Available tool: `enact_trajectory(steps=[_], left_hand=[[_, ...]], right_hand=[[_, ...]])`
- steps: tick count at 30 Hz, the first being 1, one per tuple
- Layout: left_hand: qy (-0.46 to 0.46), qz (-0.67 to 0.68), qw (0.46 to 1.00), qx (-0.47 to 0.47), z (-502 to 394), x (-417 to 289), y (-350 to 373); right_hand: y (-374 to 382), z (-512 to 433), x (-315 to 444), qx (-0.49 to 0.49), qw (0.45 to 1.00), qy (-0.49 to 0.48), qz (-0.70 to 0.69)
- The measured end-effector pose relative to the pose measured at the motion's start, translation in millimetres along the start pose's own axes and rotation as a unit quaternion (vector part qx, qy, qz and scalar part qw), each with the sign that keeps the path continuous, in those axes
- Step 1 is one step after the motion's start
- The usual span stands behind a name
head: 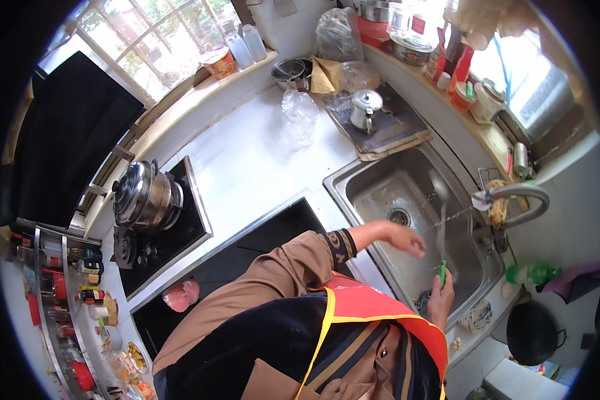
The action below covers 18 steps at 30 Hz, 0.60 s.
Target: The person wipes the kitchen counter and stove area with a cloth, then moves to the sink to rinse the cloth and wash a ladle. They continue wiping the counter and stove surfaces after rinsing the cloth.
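Over the steel sink (380, 192) at the right, my left hand (405, 239) hangs with bent fingers, and nothing shows in it. My right hand (441, 298) grips the green handle (443, 272) of a long metal ladle or spatula near the sink's front right side. Its metal head (436, 181) reaches towards the far side of the basin. A thin stream of water crosses the basin from the curved faucet (535, 191). The drain (399, 217) lies beyond my left hand. A dark scourer (423, 301) sits in the sink's near corner, close to my right hand.
A metal teapot (366, 107) stands on a dark board behind the sink. At the left, a lidded steel pot (142, 195) is on the gas stove (195, 200). A crumpled rag (476, 317) lies beside the sink, and a black wok (531, 332) is at the lower right.
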State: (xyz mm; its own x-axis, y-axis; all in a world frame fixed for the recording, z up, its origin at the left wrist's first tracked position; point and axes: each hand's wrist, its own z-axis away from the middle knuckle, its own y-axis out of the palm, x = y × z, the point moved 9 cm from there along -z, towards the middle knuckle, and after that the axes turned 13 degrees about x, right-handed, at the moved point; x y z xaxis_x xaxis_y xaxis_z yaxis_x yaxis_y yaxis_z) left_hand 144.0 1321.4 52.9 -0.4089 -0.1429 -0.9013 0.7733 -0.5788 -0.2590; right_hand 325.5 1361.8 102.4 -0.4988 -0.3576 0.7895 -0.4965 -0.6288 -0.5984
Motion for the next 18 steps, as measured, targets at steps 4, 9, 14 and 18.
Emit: enact_trajectory(steps=[4,9,14,18], left_hand=[[-0.161,-0.256,0.952,-0.052,32,52,-57],[0.082,0.048,0.995,-0.027,82,37,-97],[-0.072,-0.454,0.887,-0.055,152,28,-150],[0.092,-0.262,0.838,-0.470,285,5,-244]], right_hand=[[29,-22,8,-0.130,0.989,-0.072,0.013],[101,-39,-53,0.025,0.957,0.274,-0.092],[110,-52,10,-0.147,0.984,0.071,0.065],[114,-54,56,-0.194,0.961,-0.090,0.176]])
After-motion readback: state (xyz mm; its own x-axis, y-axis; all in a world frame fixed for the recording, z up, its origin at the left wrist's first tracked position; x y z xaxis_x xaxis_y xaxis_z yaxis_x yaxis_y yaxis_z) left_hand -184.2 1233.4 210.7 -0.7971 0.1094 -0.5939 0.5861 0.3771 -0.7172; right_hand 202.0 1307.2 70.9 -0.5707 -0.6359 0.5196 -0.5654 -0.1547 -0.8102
